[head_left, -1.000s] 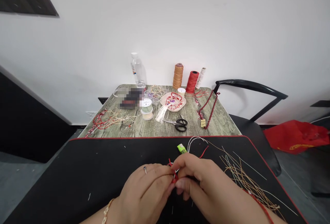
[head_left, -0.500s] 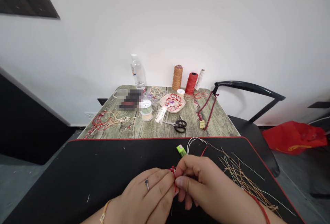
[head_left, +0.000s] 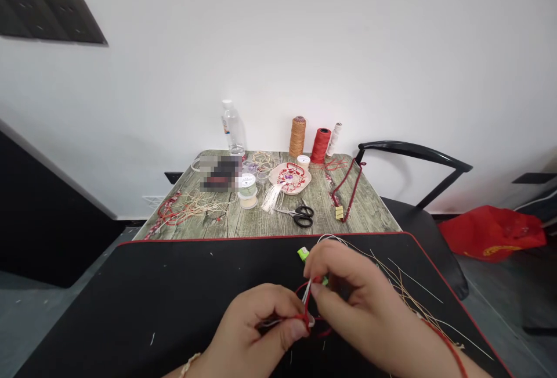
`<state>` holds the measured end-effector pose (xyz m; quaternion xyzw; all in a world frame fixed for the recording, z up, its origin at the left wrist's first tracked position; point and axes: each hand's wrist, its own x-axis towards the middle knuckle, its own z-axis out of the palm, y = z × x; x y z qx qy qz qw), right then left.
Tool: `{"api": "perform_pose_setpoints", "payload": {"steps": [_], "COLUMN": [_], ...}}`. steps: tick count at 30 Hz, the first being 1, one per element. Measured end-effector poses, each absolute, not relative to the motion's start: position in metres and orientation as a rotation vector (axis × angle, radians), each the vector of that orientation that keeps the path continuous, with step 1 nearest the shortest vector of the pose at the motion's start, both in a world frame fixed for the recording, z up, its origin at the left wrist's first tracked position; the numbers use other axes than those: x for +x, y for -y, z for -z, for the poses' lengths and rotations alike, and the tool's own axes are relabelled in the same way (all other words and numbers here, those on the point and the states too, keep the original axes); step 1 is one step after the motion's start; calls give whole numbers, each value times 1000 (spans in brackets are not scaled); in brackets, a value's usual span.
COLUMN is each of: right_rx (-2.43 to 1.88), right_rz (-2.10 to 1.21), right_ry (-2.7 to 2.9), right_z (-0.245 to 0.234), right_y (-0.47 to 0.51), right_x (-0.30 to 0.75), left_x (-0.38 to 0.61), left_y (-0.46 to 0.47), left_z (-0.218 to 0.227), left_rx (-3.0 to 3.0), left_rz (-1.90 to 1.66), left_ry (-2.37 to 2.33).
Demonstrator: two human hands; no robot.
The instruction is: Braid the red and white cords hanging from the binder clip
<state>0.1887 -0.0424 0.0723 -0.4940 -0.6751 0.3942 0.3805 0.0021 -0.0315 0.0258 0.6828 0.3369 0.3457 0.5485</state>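
Note:
My left hand (head_left: 270, 323) pinches a small red and white cord piece (head_left: 307, 321) between thumb and forefinger, just above the black mat (head_left: 174, 297). Above and to the right of it, my right hand (head_left: 352, 297) is closed on the upper ends of red and white strands, which rise taut from the left fingertips. A red loop hangs beside the piece. Partly behind the right hand lies a bright green lighter (head_left: 303, 254). The exact knot is too small and covered by fingers to make out.
Loose tan and white cords (head_left: 418, 302) lie on the mat's right side. Behind are black-handled scissors (head_left: 303, 215), a pale dish (head_left: 278, 177) of red cord, thread spools (head_left: 321, 146) and a water bottle (head_left: 232, 128). A black chair (head_left: 418, 157) stands at right.
My left hand has turned from lying flat over the piece to pinching it with the thumb on top. My right hand has risen, drawing red and white strands upward.

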Motion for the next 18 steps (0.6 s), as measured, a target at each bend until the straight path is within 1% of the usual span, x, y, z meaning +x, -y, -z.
{"api": "perform_pose_setpoints", "payload": {"steps": [1, 3, 5, 6, 8, 11, 14, 18], "right_rx": [-1206, -1063, -914, -874, -819, -696, -732, -758], "right_rz": [-1023, -1183, -1359, -1388, -1301, -1133, -921, -805], "right_ry": [1677, 1543, 1347, 1263, 1145, 1082, 1104, 1147], "right_z": [-80, -97, -112, -118, -123, -118, -105, -90], "right_y": [41, 38, 30, 24, 10, -16, -38, -55], "right_x": [192, 198, 201, 202, 203, 202, 203, 207], "left_x": [5, 9, 10, 10, 9, 8, 8, 9], "left_y": [33, 37, 43, 45, 51, 56, 58, 57], "left_z": [-27, -27, -26, -25, -25, -25, -25, -24], "left_rx": [1381, 1012, 823, 776, 722, 674, 646, 630], "left_rz": [-771, -692, -615, -586, -557, -528, -508, -513], "left_ry": [-764, -697, -692, -713, -752, -734, -689, -642]}}
